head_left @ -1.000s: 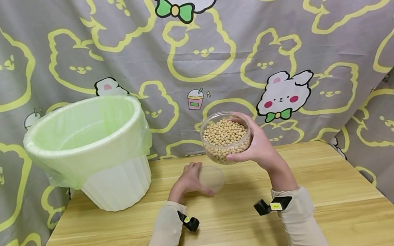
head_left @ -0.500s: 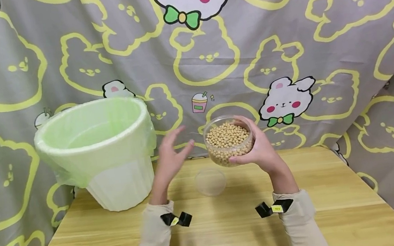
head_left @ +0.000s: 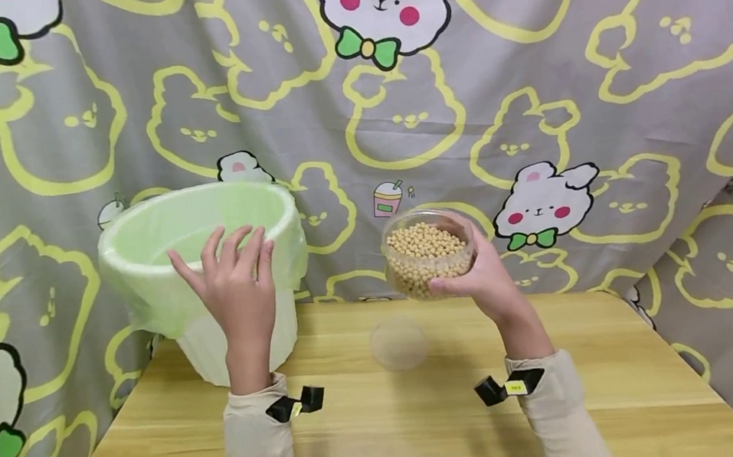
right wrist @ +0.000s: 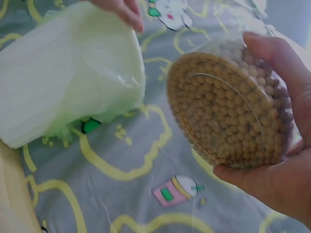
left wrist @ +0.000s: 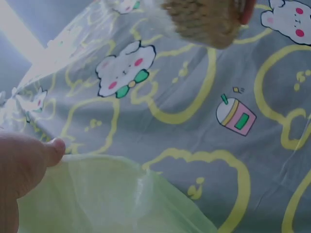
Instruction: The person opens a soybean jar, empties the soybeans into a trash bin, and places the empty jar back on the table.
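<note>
My right hand [head_left: 487, 278] grips a clear round plastic jar [head_left: 415, 284] from its right side, raised above the table. Soybeans [head_left: 425, 242], round and pale tan, fill much of the jar, which has no lid on it; the right wrist view shows its bottom packed with them. My left hand [head_left: 240, 299] is at the near rim of a white bin [head_left: 202, 350], fingers spread and overlapping the rim. A pale green bag [head_left: 160, 294] lines the bin and hangs down outside. On the table below the jar lies a translucent round lid [head_left: 399, 345].
The wooden table [head_left: 380, 435] runs up to a grey patterned curtain [head_left: 319, 134] hanging behind it and at the sides. The bin stands at the table's back left. Both wrists carry small black cameras over beige sleeves [head_left: 260, 451].
My left hand has let go of the lid on the table, risen, and moved left to the bin's rim. The right hand keeps holding the jar in nearly the same place. The head view has shifted slightly.
</note>
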A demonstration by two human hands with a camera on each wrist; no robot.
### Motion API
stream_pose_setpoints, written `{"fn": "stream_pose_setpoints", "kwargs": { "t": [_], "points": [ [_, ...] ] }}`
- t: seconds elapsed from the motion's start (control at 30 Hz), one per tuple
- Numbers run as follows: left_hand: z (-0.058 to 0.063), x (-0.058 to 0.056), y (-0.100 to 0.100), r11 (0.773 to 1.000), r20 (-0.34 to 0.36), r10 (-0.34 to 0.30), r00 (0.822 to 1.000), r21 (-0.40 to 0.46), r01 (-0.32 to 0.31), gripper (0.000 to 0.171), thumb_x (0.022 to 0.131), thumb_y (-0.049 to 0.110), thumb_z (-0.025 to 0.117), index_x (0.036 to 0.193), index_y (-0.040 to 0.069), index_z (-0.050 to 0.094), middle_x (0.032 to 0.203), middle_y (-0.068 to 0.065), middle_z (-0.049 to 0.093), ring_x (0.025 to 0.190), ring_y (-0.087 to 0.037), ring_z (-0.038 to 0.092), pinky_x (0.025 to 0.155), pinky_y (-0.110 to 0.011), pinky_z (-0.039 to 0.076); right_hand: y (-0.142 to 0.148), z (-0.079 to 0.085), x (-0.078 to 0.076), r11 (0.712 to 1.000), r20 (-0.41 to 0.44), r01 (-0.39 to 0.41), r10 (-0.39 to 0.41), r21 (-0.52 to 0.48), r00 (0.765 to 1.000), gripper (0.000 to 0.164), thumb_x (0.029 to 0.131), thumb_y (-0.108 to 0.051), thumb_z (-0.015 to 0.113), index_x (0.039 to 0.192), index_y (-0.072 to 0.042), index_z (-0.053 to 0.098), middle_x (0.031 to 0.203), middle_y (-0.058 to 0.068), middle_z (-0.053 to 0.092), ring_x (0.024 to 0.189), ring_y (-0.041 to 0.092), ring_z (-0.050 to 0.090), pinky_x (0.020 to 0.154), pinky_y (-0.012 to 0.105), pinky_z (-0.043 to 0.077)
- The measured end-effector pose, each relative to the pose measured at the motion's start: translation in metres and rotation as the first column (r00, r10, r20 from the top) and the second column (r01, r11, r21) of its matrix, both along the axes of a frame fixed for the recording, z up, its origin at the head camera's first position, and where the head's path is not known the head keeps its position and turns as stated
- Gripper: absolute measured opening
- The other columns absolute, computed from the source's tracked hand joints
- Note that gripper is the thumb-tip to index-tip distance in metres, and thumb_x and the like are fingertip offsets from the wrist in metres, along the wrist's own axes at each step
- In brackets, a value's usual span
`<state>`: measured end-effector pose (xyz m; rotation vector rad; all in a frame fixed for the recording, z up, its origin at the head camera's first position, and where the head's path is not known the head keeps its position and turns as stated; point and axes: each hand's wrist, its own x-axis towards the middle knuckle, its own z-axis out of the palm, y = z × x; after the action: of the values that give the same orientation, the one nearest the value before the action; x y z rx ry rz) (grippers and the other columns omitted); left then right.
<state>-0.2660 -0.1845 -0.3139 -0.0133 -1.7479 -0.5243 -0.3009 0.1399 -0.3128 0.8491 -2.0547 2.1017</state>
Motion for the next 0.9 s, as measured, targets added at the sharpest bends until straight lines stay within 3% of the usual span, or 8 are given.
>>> {"fn": "stream_pose_setpoints", "kwargs": {
  "t": [0.1,0.23,0.37,0.53,0.73,0.9],
  "points": [
    [-0.004,-0.002,-0.002,1.000,0.020,0.013,1.000,-0.012,-0.013,0.019,0.096,0.022,0.070,0.110,0.012,0.080,0.106,-0.009,0.077,0.115,-0.035,0.062,0.123,-0.068,0.002,-0.013,0.018,-0.004,1.000,0.030,-0.005,0.005,0.010,1.000,0.099,0.069,0.013,0.080,0.154,-0.015,0.038,0.151,0.014,0.040,0.128,0.026,0.050,0.095,0.027,0.057],
    [-0.006,-0.003,-0.002,1.000,0.011,0.013,1.000,0.002,-0.013,0.017,0.095,0.020,0.072,0.107,0.011,0.081,0.100,-0.011,0.078,0.101,-0.037,0.062,0.123,-0.067,0.005,-0.031,0.047,-0.011,0.995,0.074,0.001,-0.009,0.097,0.997,0.099,0.073,0.006,0.083,0.155,-0.020,0.035,0.153,0.010,0.037,0.128,0.028,0.051,0.093,0.028,0.057],
    [-0.005,-0.003,-0.002,1.000,0.000,0.008,1.000,0.015,-0.008,0.016,0.096,0.019,0.071,0.106,0.011,0.081,0.099,-0.011,0.078,0.098,-0.037,0.061,0.123,-0.066,0.007,-0.054,0.074,-0.023,0.986,0.070,-0.008,-0.004,0.168,0.998,0.097,0.075,-0.002,0.086,0.155,-0.020,0.035,0.151,0.009,0.042,0.124,0.028,0.055,0.091,0.029,0.057],
    [-0.004,-0.003,-0.002,1.000,0.001,0.003,1.000,0.025,-0.003,0.017,0.096,0.020,0.070,0.105,0.011,0.081,0.099,-0.010,0.078,0.099,-0.036,0.062,0.123,-0.066,0.009,-0.083,0.099,-0.039,0.975,0.026,0.002,-0.008,0.222,1.000,0.099,0.070,-0.008,0.092,0.153,-0.015,0.039,0.139,0.011,0.052,0.117,0.026,0.061,0.092,0.033,0.058],
    [-0.002,-0.001,-0.003,0.999,0.004,-0.004,1.000,0.041,0.003,0.016,0.096,0.020,0.071,0.105,0.012,0.081,0.100,-0.009,0.078,0.098,-0.035,0.062,0.123,-0.065,0.009,-0.118,0.119,-0.053,0.915,-0.053,0.090,-0.076,0.392,0.996,0.114,0.063,-0.027,0.099,0.156,-0.015,0.034,0.135,0.008,0.054,0.117,0.023,0.058,0.099,0.038,0.054],
    [-0.003,-0.002,-0.004,0.999,0.009,-0.010,1.000,0.044,0.010,0.017,0.097,0.020,0.070,0.105,0.011,0.081,0.100,-0.010,0.078,0.098,-0.035,0.061,0.123,-0.064,0.010,-0.145,0.131,-0.063,0.867,-0.154,0.178,-0.119,0.465,0.981,0.119,0.058,-0.028,0.100,0.156,-0.010,0.034,0.137,0.009,0.055,0.119,0.022,0.056,0.105,0.037,0.049]
  ]
}}
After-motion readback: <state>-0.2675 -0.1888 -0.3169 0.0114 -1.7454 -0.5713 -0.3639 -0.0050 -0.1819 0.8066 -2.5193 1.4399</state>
